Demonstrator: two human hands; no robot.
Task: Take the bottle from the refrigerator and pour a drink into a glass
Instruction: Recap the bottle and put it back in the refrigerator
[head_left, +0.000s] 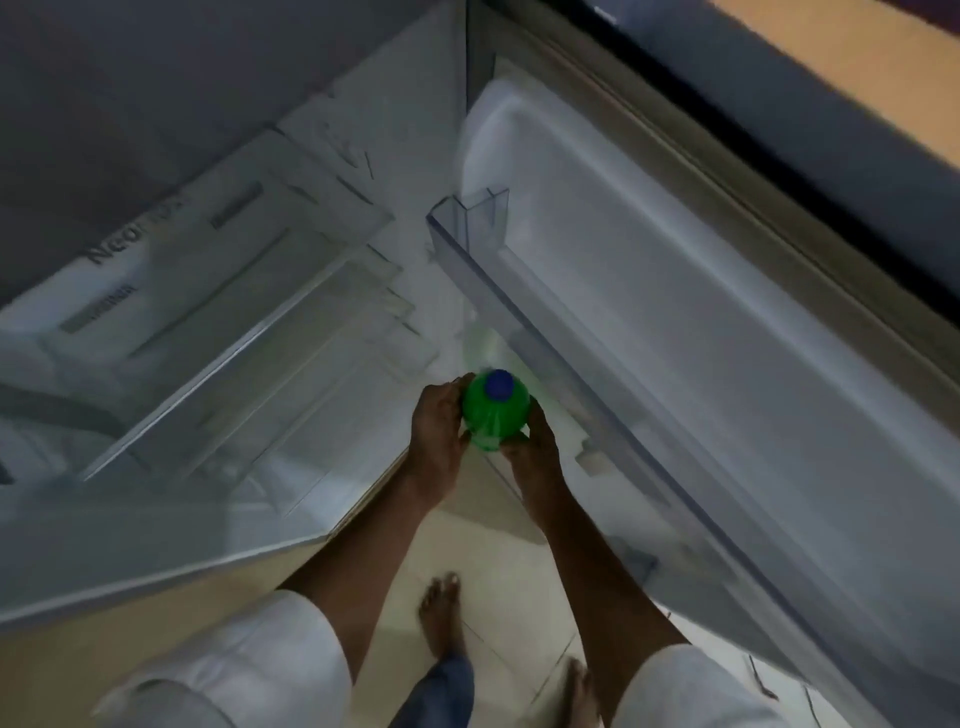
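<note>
Seen from above, w/ the fridge (260, 322) open & its door (701, 338) swung out to the right. A green bottle (493, 415) w/ a blue cap (500, 383) sits upright between both hands, mid-frame, just in front of the gap where the fridge body meets the door, above the floor.

Left hand (436, 426) is curled round the left side of the bottle, fingers bent & touching the plastic near the shoulder. Right hand (535, 447) closes on the lower right side, thumb & fingers pressed to it. Both hands grip the bottle; neither is spread flat. How much liquid is inside: can't tell, the frame is blurred.

Left of the hands are clear fridge shelves (270, 364), stacked one below another. To the right, a clear door rack (467, 223) runs along the inner door from far to near.

Both forearms reach forward from white sleeves (249, 665) at the near edge. Below, bare feet (441, 613) stand on a pale tiled floor (498, 561), w/ a bit of blue trouser leg (447, 686) near the bottom centre.
</note>
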